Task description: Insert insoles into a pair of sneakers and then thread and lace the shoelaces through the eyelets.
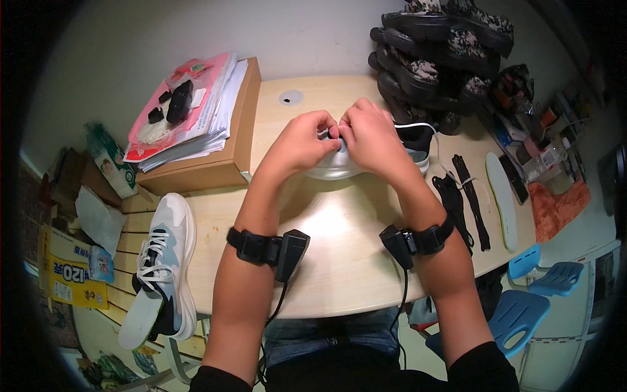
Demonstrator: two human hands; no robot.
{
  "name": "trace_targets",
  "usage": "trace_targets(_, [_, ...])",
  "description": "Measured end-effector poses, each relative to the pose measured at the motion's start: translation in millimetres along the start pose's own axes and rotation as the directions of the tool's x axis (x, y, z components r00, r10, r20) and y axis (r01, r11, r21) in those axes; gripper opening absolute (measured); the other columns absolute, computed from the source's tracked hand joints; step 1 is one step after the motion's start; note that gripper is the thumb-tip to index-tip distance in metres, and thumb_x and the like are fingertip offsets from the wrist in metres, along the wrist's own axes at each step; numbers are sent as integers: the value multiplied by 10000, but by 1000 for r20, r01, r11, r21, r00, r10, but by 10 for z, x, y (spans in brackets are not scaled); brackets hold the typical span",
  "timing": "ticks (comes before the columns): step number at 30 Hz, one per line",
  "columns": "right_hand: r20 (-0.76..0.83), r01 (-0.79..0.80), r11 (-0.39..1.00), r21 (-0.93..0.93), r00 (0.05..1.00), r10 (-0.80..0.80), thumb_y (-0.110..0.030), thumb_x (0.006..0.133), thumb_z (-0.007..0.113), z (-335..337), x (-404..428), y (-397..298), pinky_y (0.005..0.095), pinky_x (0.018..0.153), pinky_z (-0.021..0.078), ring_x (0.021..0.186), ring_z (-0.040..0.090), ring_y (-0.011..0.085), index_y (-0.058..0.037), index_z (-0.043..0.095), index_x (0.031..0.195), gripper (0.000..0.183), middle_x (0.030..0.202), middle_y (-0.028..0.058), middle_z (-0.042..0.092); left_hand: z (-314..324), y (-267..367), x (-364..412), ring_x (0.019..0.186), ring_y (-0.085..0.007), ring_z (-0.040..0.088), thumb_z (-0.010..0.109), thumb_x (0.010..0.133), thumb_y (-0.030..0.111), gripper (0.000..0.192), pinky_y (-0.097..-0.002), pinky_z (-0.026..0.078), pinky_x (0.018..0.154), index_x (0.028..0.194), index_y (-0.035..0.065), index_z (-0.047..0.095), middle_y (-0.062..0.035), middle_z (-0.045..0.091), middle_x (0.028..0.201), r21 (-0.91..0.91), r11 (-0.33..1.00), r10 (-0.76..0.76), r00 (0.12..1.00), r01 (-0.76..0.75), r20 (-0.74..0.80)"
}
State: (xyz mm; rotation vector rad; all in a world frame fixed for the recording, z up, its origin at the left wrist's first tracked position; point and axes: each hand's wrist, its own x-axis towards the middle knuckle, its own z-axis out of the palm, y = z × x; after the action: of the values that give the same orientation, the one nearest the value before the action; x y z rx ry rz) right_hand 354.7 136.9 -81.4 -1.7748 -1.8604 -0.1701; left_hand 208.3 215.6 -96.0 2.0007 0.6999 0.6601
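Both hands meet over the toe-side upper of a white and light-blue sneaker (338, 169) lying sideways on the table. My left hand (308, 139) pinches at the sneaker's front lacing area with thumb and index finger. My right hand (367, 134) has its fingertips on the same spot, almost touching the left ones. What lies between the fingertips is too small to tell; a lace may be there. A white shoelace (433, 134) runs from the shoe's collar off to the right. The matching sneaker (164, 264), laced, stands at the left with an insole (142, 318) sticking out.
Black shoelaces (470, 203), a pale insole (500, 201) and a phone (514, 179) lie to the right. Camouflage shoes (436, 63) are stacked at the back. A cardboard box (250, 108) bearing papers stands back left. An orange cloth (558, 208) and a plastic bottle (546, 159) are farther right.
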Motion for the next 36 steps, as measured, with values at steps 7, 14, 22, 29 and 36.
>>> trace_targets(7, [201, -311, 872, 377, 947, 251, -147, 828, 521, -141, 100, -116, 419, 812, 423, 768, 595, 335, -23, 700, 831, 218, 766, 144, 649, 22, 21, -33, 776, -117, 584, 694, 728, -15, 140, -268, 485, 723, 843, 0, 615, -51, 644, 855, 69, 997, -33, 999, 31, 28])
trace_targets(14, [386, -431, 565, 704, 899, 204, -225, 889, 562, -172, 128, -84, 251, 646, 424, 708, 519, 94, -3, 622, 799, 247, 732, 19, 597, 2, -24, -43, 728, -147, 574, 658, 718, 55, 61, -283, 462, 705, 762, 15, 662, -63, 654, 792, -122, 991, -28, 989, 46, 142])
trace_targets(22, [283, -387, 682, 621, 922, 265, -215, 871, 540, -243, 129, 14, 322, 610, 479, 674, 585, 147, 46, 646, 848, 283, 741, 105, 646, -150, -57, -47, 1152, -185, 520, 713, 771, 88, 111, -321, 412, 921, 833, 0, 688, -161, 515, 1342, -254, 964, 16, 943, 73, 334])
trace_targets(29, [265, -355, 714, 604, 934, 240, -203, 885, 567, -189, 115, 5, 246, 592, 405, 659, 482, 80, 10, 654, 876, 231, 728, 6, 592, -133, 20, -95, 1098, -177, 548, 745, 777, 132, 134, -314, 427, 898, 842, 16, 729, -128, 575, 1280, -111, 992, 101, 933, -66, 345])
trace_targets(36, [256, -255, 813, 523, 957, 136, -206, 819, 582, -195, 89, 139, 344, 649, 483, 654, 598, 222, 41, 683, 857, 270, 746, 178, 645, -164, 27, -57, 946, -135, 601, 652, 870, 109, 165, -280, 473, 856, 963, -22, 689, -94, 639, 1161, -560, 816, -148, 988, 141, 34])
